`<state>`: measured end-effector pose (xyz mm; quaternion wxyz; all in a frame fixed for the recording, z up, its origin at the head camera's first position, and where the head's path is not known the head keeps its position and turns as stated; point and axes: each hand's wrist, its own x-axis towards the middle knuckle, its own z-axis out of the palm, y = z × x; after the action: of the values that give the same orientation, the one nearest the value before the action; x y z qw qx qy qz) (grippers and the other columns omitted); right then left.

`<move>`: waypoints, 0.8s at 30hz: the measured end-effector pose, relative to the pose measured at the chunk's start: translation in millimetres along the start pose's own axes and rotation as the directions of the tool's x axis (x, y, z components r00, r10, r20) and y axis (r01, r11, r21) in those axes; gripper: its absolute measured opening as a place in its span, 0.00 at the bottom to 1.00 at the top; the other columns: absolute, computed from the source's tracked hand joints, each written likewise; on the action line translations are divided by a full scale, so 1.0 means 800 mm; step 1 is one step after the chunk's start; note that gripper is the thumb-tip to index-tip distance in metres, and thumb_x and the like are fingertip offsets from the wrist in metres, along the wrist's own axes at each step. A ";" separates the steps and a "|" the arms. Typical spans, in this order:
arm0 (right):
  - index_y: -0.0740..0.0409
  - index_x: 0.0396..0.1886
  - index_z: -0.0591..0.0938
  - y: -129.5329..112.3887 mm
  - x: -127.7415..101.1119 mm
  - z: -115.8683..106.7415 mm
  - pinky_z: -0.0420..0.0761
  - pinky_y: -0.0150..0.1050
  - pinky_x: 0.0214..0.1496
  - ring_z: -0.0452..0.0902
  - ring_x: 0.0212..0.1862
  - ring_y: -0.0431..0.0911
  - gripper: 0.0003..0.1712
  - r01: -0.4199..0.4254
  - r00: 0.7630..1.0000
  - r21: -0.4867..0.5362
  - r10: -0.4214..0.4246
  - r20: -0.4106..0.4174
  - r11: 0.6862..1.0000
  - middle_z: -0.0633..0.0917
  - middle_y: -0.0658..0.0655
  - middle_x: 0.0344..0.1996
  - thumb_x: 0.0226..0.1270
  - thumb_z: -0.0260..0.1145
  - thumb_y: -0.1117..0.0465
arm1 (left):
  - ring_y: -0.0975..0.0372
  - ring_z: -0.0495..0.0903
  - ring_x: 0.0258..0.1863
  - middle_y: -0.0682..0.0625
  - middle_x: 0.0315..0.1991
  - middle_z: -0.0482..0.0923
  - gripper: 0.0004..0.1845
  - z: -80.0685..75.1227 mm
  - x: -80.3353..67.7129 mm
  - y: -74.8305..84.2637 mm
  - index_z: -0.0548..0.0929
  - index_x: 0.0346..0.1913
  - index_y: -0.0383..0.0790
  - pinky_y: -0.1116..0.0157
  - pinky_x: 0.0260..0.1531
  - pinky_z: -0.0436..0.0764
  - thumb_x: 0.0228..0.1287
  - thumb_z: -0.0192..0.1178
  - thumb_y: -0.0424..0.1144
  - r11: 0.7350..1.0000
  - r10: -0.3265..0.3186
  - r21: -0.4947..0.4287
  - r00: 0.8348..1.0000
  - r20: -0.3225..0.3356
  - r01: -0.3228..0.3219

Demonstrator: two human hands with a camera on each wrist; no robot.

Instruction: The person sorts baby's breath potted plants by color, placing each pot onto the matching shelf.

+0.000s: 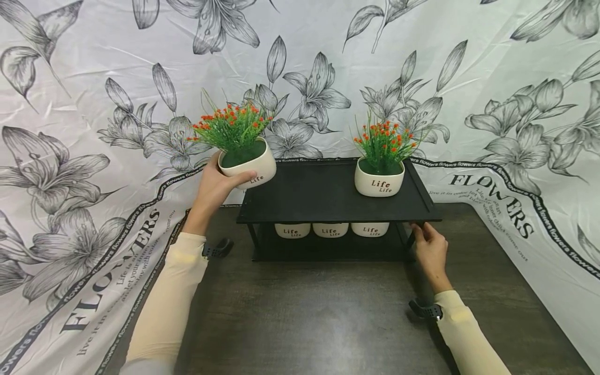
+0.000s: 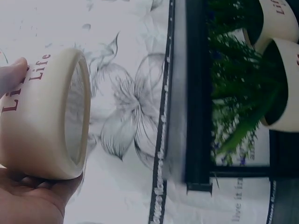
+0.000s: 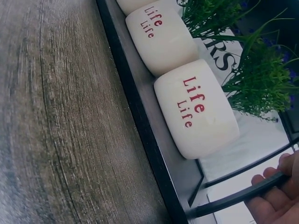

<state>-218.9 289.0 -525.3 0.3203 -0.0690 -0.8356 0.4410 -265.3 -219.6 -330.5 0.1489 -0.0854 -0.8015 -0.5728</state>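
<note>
My left hand (image 1: 216,185) holds a potted plant (image 1: 247,159), a cream pot lettered "Life" with orange-red flowers, tilted above the left end of a black two-tier shelf (image 1: 304,195). In the left wrist view, thumb and fingers span the pot (image 2: 42,121), and its hollow underside shows. At the shelf's right front corner, my right hand (image 1: 430,252) has its fingers curled round a black side bar (image 3: 238,196). A matching plant (image 1: 380,177) stands upright on the top tier's right side. Beneath, three pots (image 1: 330,229) sit in a row; the head view hides their greenery.
The shelf stands on a dark wood-grain table (image 1: 309,317) against a white floral cloth (image 1: 319,94). That cloth also runs along both sides of the table. Green foliage with small purple flowers (image 3: 261,79) rises from the lower pots, close under the top tier.
</note>
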 end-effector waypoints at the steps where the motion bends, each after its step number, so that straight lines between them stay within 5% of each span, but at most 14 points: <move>1: 0.66 0.50 0.90 0.000 0.000 0.000 0.67 0.19 0.34 0.70 0.30 0.13 0.13 0.001 1.000 0.001 -0.001 -0.001 1.000 0.93 0.68 0.41 0.82 0.65 0.60 | 0.60 0.83 0.53 0.46 0.62 0.79 0.46 0.004 0.001 0.003 0.70 0.75 0.45 0.67 0.48 0.81 0.58 0.82 0.52 1.000 0.003 0.000 1.000 0.015 -0.003; 13: 0.68 0.49 0.89 0.000 0.000 0.000 0.67 0.16 0.34 0.70 0.32 0.10 0.14 0.001 1.000 0.009 -0.001 0.002 1.000 0.92 0.69 0.42 0.82 0.65 0.61 | 0.52 0.82 0.60 0.43 0.65 0.77 0.48 0.050 0.023 0.027 0.68 0.76 0.44 0.51 0.59 0.83 0.57 0.82 0.50 0.998 0.065 -0.007 0.986 0.152 -0.065; 24: 0.68 0.49 0.90 0.001 0.001 0.000 0.67 0.15 0.37 0.70 0.33 0.08 0.14 0.013 1.000 0.006 -0.013 -0.007 1.000 0.92 0.69 0.41 0.81 0.66 0.60 | 0.52 0.82 0.57 0.44 0.63 0.78 0.57 0.087 0.039 0.039 0.63 0.80 0.42 0.52 0.60 0.81 0.51 0.84 0.53 0.995 0.050 0.069 0.974 0.219 -0.067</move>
<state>-219.8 289.7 -526.0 0.3263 -0.0644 -0.8335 0.4412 -295.2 -144.5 -313.1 0.0805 -0.1654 -0.8312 -0.5246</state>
